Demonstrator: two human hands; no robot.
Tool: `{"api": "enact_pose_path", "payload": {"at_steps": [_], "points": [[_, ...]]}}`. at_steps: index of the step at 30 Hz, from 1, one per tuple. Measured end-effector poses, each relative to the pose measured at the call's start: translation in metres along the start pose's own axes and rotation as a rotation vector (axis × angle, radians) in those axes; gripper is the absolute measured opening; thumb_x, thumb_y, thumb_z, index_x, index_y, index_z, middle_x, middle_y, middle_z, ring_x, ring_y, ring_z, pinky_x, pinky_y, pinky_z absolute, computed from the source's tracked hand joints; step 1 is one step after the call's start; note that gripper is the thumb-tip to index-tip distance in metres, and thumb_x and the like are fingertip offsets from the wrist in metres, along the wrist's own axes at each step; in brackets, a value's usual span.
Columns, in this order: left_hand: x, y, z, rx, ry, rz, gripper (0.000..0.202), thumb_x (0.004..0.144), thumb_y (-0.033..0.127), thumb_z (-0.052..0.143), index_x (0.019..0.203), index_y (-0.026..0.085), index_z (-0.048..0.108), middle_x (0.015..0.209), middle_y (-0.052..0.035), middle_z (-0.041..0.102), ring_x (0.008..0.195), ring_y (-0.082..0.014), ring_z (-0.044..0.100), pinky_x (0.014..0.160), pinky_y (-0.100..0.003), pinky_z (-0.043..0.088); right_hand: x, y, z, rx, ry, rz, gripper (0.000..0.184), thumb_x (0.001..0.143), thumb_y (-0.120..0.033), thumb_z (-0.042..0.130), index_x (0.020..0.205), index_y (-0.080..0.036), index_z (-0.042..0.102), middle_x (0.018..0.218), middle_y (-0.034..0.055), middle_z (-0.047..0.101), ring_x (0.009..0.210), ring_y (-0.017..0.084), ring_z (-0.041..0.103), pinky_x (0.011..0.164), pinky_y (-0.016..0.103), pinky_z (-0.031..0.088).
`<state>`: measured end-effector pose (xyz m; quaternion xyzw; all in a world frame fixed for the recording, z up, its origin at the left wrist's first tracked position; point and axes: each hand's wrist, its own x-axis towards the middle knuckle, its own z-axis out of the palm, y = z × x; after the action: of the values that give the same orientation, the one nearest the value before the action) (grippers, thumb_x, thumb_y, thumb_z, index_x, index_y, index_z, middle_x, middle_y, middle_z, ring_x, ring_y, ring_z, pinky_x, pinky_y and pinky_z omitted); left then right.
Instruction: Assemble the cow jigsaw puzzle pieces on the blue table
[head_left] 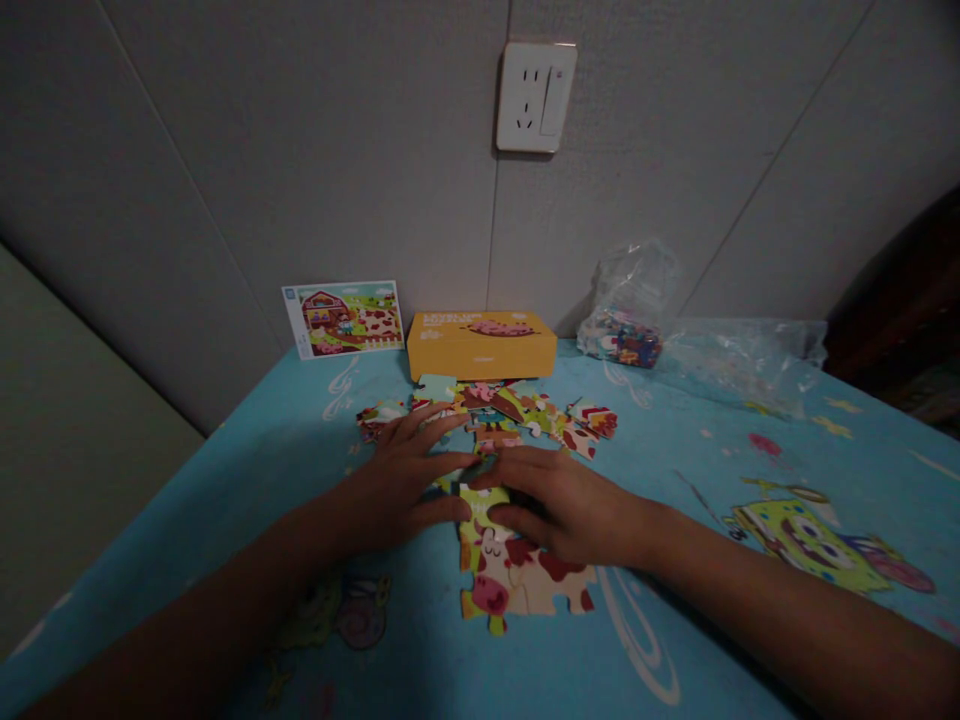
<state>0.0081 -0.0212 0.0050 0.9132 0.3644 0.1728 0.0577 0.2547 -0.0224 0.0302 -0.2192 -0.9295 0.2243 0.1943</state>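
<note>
A joined cow section of a jigsaw puzzle (529, 575), with a pink-nosed, brown-patched cow, lies flat on the table in front of me. At its upper left is a light green puzzle piece (481, 500). My right hand (566, 500) comes over it from the right, thumb and fingers closed on that piece. From the other side reaches my left hand (416, 475), its fingers apart over the loose pieces and its thumb tip at the green piece's left edge. Beyond both hands lies a heap of loose puzzle pieces (517, 405), partly covered by my left fingers.
Against the wall stand a farm picture card (349, 318), a yellow puzzle box (481, 350) and a clear bag holding puzzle pieces (622, 330). A crumpled plastic bag (750, 360) lies right of it. A blue cartoon-printed cloth (712, 620) covers the table.
</note>
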Motion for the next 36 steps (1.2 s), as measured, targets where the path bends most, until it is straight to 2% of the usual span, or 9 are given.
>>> {"api": "enact_pose_path", "payload": {"at_steps": [2, 8, 12, 16, 21, 25, 29, 32, 36], "points": [[-0.0003, 0.0003, 0.0017, 0.015, 0.028, -0.018, 0.034, 0.093, 0.039, 0.058, 0.125, 0.030, 0.064, 0.153, -0.0083, 0.039, 0.142, -0.0336, 0.028, 0.115, -0.060, 0.023, 0.0003, -0.0005, -0.0004, -0.011, -0.002, -0.009, 0.025, 0.091, -0.018, 0.056, 0.115, -0.016, 0.062, 0.109, 0.0116, 0.066, 0.106, 0.022, 0.061, 0.097, 0.042, 0.049], [-0.0005, 0.0022, 0.0028, 0.023, 0.049, -0.020, 0.033, 0.093, 0.028, 0.055, 0.125, 0.032, 0.063, 0.153, -0.0063, 0.038, 0.143, -0.0336, 0.025, 0.114, -0.061, 0.024, 0.0008, -0.0017, -0.0026, -0.067, 0.043, -0.080, 0.023, 0.091, -0.020, 0.057, 0.113, -0.015, 0.063, 0.109, 0.0123, 0.066, 0.114, 0.024, 0.057, 0.105, 0.046, 0.042], [-0.0018, 0.0024, 0.0029, 0.017, 0.040, -0.007, 0.040, 0.089, 0.016, 0.055, 0.123, 0.034, 0.065, 0.155, -0.0046, 0.034, 0.143, -0.0348, 0.023, 0.113, -0.064, 0.022, 0.0004, -0.0008, -0.0040, -0.118, 0.032, -0.097, 0.019, 0.090, -0.020, 0.058, 0.106, -0.014, 0.067, 0.101, 0.0107, 0.066, 0.101, 0.023, 0.058, 0.098, 0.043, 0.046], [-0.0019, 0.0035, 0.0022, 0.012, 0.059, -0.022, 0.039, 0.085, 0.017, 0.060, 0.120, 0.035, 0.066, 0.154, -0.0036, 0.034, 0.142, -0.0347, 0.023, 0.113, -0.063, 0.023, 0.0007, -0.0014, -0.0046, -0.118, 0.037, -0.129, 0.017, 0.089, -0.021, 0.060, 0.103, -0.016, 0.068, 0.098, 0.0095, 0.067, 0.098, 0.022, 0.058, 0.095, 0.043, 0.046], [-0.0003, 0.0038, 0.0011, 0.031, 0.069, -0.065, 0.035, 0.087, 0.026, 0.060, 0.122, 0.033, 0.066, 0.151, -0.0067, 0.039, 0.141, -0.0368, 0.024, 0.112, -0.065, 0.024, 0.0006, -0.0048, -0.0032, -0.100, -0.007, -0.180, 0.020, 0.088, -0.025, 0.063, 0.105, -0.016, 0.070, 0.097, 0.0086, 0.069, 0.099, 0.022, 0.061, 0.107, 0.045, 0.037], [0.0012, 0.0019, 0.0025, 0.053, 0.101, -0.097, 0.030, 0.090, 0.027, 0.058, 0.118, 0.028, 0.068, 0.146, -0.0084, 0.045, 0.139, -0.0357, 0.027, 0.112, -0.063, 0.027, -0.0012, -0.0047, -0.0023, -0.104, -0.053, -0.144, 0.026, 0.089, -0.032, 0.064, 0.107, -0.016, 0.070, 0.102, 0.0101, 0.068, 0.100, 0.022, 0.061, 0.103, 0.043, 0.041], [0.0026, 0.0000, 0.0025, 0.052, 0.146, -0.106, 0.025, 0.089, 0.024, 0.058, 0.111, 0.026, 0.070, 0.138, -0.0083, 0.052, 0.134, -0.0326, 0.034, 0.111, -0.059, 0.031, -0.0021, -0.0029, -0.0024, -0.112, -0.048, -0.132, 0.025, 0.087, -0.034, 0.066, 0.103, -0.016, 0.072, 0.102, 0.0103, 0.066, 0.100, 0.023, 0.059, 0.100, 0.043, 0.042], [0.0028, 0.0009, 0.0001, 0.024, 0.152, -0.085, 0.025, 0.088, 0.022, 0.058, 0.110, 0.024, 0.070, 0.139, -0.0086, 0.051, 0.134, -0.0311, 0.036, 0.112, -0.056, 0.031, -0.0024, -0.0028, -0.0031, -0.101, -0.058, -0.119, 0.025, 0.086, -0.034, 0.067, 0.101, -0.014, 0.071, 0.100, 0.0107, 0.065, 0.099, 0.023, 0.059, 0.097, 0.042, 0.044], [0.0021, 0.0038, -0.0034, -0.003, 0.133, -0.058, 0.031, 0.083, 0.023, 0.062, 0.113, 0.023, 0.068, 0.143, -0.0098, 0.047, 0.137, -0.0317, 0.033, 0.113, -0.056, 0.029, -0.0040, -0.0055, -0.0063, -0.061, -0.110, -0.106, 0.042, 0.080, -0.043, 0.072, 0.107, -0.012, 0.069, 0.106, 0.0130, 0.062, 0.098, 0.024, 0.057, 0.092, 0.039, 0.047]]}}
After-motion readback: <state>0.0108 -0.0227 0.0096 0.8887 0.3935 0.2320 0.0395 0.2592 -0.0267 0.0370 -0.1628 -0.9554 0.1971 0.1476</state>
